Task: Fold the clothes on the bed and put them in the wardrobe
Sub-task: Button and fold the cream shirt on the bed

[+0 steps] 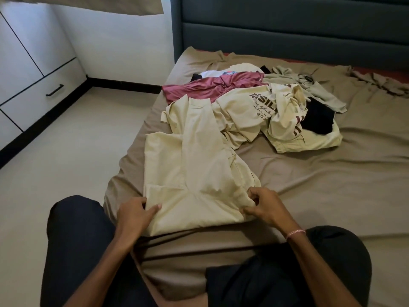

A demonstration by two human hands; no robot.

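A cream garment [190,165] lies spread on the brown bed sheet [309,185] near the bed's front left corner. My left hand [135,212] grips its near left edge, thumb on top. My right hand [263,206] pinches a bunched fold at its near right edge. Behind it lies a heap of clothes: a cream printed T-shirt [250,111], a dusty red garment [205,86], a white item [217,73], a black piece [318,120] and a grey-green garment [309,85]. The white wardrobe [28,69] stands at the left.
A dark padded headboard [287,25] closes the far side. Pale floor [73,140] runs between the bed's left edge and the wardrobe drawers with a black handle [54,90]. My dark-clothed knees [77,251] rest at the bed's near edge.
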